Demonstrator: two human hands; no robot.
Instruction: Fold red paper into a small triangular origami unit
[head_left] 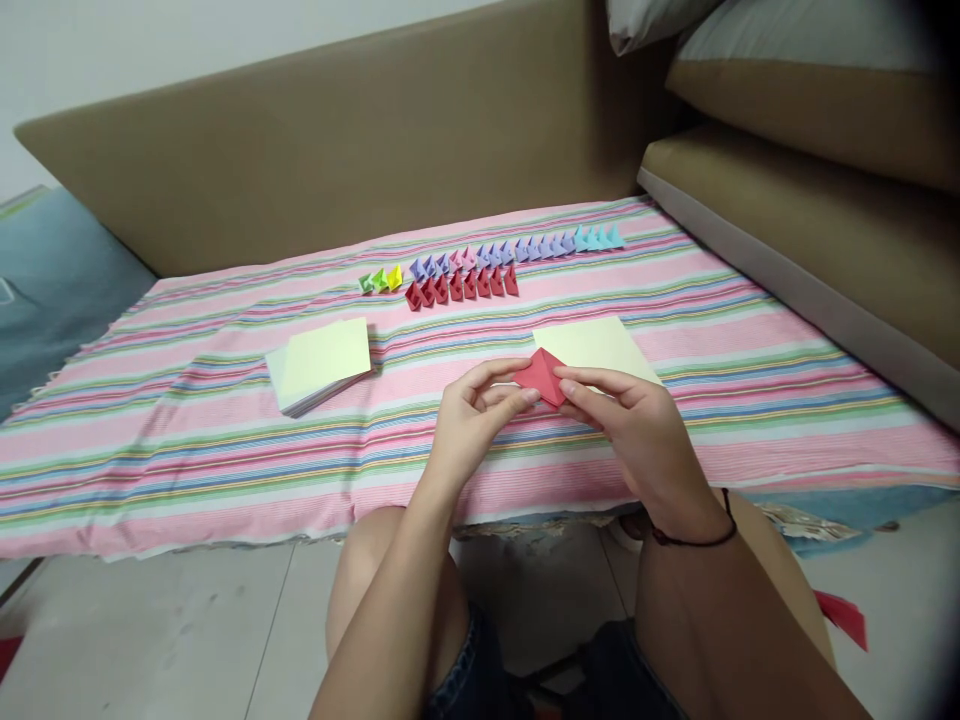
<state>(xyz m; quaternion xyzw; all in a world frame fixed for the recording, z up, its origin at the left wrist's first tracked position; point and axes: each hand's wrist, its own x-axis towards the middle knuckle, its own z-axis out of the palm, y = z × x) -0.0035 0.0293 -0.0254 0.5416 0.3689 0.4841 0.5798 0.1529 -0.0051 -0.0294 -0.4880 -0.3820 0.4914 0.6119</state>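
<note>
A small piece of folded red paper (542,374), roughly diamond-shaped with a crease down it, is pinched between both hands above the striped cloth. My left hand (480,400) grips its left corner between thumb and fingers. On the opposite side, my right hand (628,410) holds the right edge, a dark cord bracelet round the wrist. Just behind the hands lies a pale yellow sheet (600,345), partly covered by my right hand. Farther back stand folded red paper pieces (470,286) in a row.
Behind the red row runs another of purple and pink pieces (495,255), with light blue ones (598,238) at its right end and green and yellow ones (381,280) at left. A paper stack (322,365) lies left. Brown cushions (787,230) border the right; a backrest (360,130) rises behind.
</note>
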